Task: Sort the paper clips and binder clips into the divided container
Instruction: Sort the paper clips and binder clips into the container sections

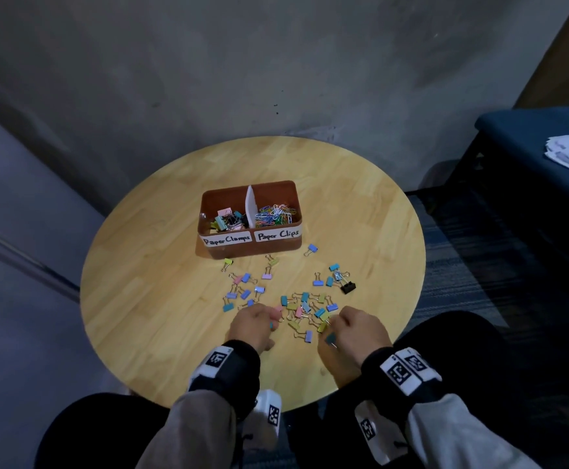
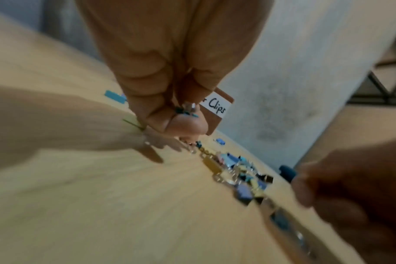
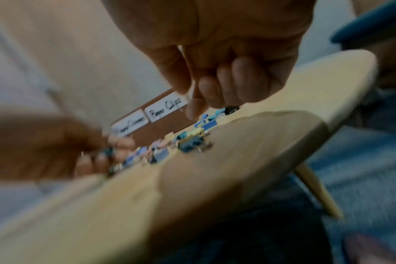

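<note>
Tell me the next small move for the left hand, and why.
Probably lift the left hand and carry its teal binder clip, pinched at the fingers, to the container's "Paper Clamps" compartment, where binder clips already lie.

container (image 1: 249, 250) front wall, white strips | left strip (image 1: 227, 239): "Paper Clamps", below the binder-clip compartment | right strip (image 1: 278, 235): "Paper Clips", below the paper-clip compartment | left wrist view: only "Clips" legible | wristband markers: unreadable
</note>
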`<state>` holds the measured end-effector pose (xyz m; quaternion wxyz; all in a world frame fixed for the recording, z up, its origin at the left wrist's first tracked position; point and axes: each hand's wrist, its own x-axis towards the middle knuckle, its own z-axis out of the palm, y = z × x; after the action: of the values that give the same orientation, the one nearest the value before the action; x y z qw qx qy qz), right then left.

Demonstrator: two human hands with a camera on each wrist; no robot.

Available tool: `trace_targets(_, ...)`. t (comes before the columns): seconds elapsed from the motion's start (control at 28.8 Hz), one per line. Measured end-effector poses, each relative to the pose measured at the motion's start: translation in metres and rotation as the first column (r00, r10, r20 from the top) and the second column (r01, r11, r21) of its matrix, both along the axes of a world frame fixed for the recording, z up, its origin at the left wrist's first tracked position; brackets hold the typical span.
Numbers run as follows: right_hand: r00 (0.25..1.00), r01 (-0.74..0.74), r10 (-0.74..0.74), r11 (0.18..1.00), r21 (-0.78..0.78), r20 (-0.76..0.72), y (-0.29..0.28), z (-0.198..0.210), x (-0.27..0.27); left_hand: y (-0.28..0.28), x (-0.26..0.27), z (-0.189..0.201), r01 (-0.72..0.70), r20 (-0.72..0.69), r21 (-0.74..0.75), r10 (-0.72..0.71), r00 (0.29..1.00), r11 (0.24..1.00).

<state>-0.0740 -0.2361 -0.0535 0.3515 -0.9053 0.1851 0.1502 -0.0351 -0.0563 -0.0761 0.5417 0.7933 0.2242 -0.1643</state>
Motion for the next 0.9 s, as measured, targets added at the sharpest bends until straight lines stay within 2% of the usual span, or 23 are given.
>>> trace_targets(0.03,0.996,-0.094,0.093,0.989,-0.114,-0.012,0.004,-0.001,-0.003,-0.001,0.000,0.001,-0.002,-0.021,-0.028,0.001,1.000,1.000)
trace_targets(0.1,0.983,-0.182,0.183,0.954,-0.238,-0.015,0.010,-0.002,-0.004,-0.007,-0.005,0.004,0.142,0.009,0.129,-0.144,0.990,0.982)
trace_targets(0.17,0.977,-0.204,0.215,0.936,-0.286,0.007,0.012,-0.004,-0.002,-0.015,-0.010,0.004,0.248,0.026,0.307,-0.269,0.963,0.919)
trace_targets(0.24,0.973,-0.225,0.233,0.929,-0.295,-0.008,0.012,-0.005,0.000,-0.024,-0.013,0.005,0.329,0.008,0.476,-0.377,0.926,0.816)
trace_targets(0.31,0.982,-0.187,0.189,0.959,-0.215,-0.012,0.010,-0.007,0.001,-0.028,-0.011,0.008,0.398,-0.026,0.581,-0.472,0.881,0.710)
trace_targets(0.38,1.000,-0.007,0.007,1.000,-0.018,0.017,0.004,-0.006,0.004,-0.030,-0.008,0.009,0.446,-0.043,0.617,-0.538,0.842,0.648)
trace_targets(0.42,0.992,0.125,-0.126,0.982,0.139,0.002,0.000,-0.004,0.008,-0.031,-0.008,0.010,0.473,-0.058,0.638,-0.575,0.816,0.608)
trace_targets(0.45,0.964,0.265,-0.261,0.910,0.320,-0.055,-0.005,-0.001,0.013,-0.031,-0.008,0.010,0.499,-0.073,0.656,-0.611,0.789,0.566)
trace_targets(0.49,0.919,0.390,-0.359,0.772,0.502,-0.162,-0.010,0.001,0.017,-0.031,-0.008,0.010,0.514,-0.080,0.671,-0.638,0.766,0.534)
trace_targets(0.52,0.868,0.485,-0.405,0.567,0.666,-0.287,-0.015,0.006,0.019,-0.030,-0.009,0.010,0.514,-0.075,0.686,-0.653,0.754,0.514)
trace_targets(0.59,0.807,0.532,-0.391,0.156,0.832,-0.443,-0.023,0.013,0.022,-0.029,-0.010,0.010,0.509,-0.068,0.699,-0.661,0.748,0.503)
trace_targets(0.63,0.799,0.515,-0.378,0.027,0.857,-0.468,-0.026,0.013,0.023,-0.029,-0.011,0.010,0.513,-0.072,0.699,-0.664,0.744,0.499)
trace_targets(0.66,0.799,0.497,-0.363,-0.049,0.866,-0.479,-0.027,0.013,0.023,-0.028,-0.011,0.011,0.521,-0.085,0.697,-0.664,0.742,0.493)
trace_targets(0.69,0.797,0.495,-0.358,-0.074,0.866,-0.487,-0.027,0.011,0.025,-0.028,-0.011,0.010,0.526,-0.096,0.697,-0.664,0.741,0.486)
trace_targets(0.73,0.799,0.500,-0.350,-0.066,0.863,-0.490,-0.026,0.010,0.026,-0.028,-0.011,0.011,0.528,-0.105,0.701,-0.663,0.742,0.480)
trace_targets(0.76,0.802,0.512,-0.355,-0.004,0.859,-0.480,-0.024,0.007,0.028,-0.028,-0.010,0.010,0.529,-0.114,0.705,-0.661,0.742,0.472)
trace_targets(0.8,0.812,0.523,-0.363,0.103,0.846,-0.457,-0.022,0.006,0.029,-0.027,-0.009,0.010,0.529,-0.120,0.707,-0.657,0.744,0.470)
trace_targets(0.87,0.862,0.480,-0.409,0.469,0.742,-0.299,-0.016,0.004,0.032,-0.023,-0.008,0.011,0.521,-0.120,0.698,-0.636,0.762,0.491)
trace_targets(0.9,0.903,0.409,-0.399,0.675,0.615,-0.162,-0.013,0.001,0.033,-0.019,-0.006,0.009,0.504,-0.089,0.668,-0.613,0.785,0.548)
